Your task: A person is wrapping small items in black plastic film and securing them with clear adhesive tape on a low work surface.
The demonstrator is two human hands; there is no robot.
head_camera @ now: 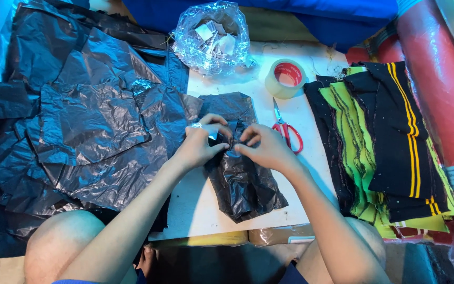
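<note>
Crinkly black plastic bag (pixel 240 179), L hand (pixel 198 144) & R hand (pixel 266 147) grips both pinching its top.

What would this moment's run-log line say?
left hand: pinching black plastic bag | right hand: pinching same bag | nearby: red scissors, tape roll
</note>
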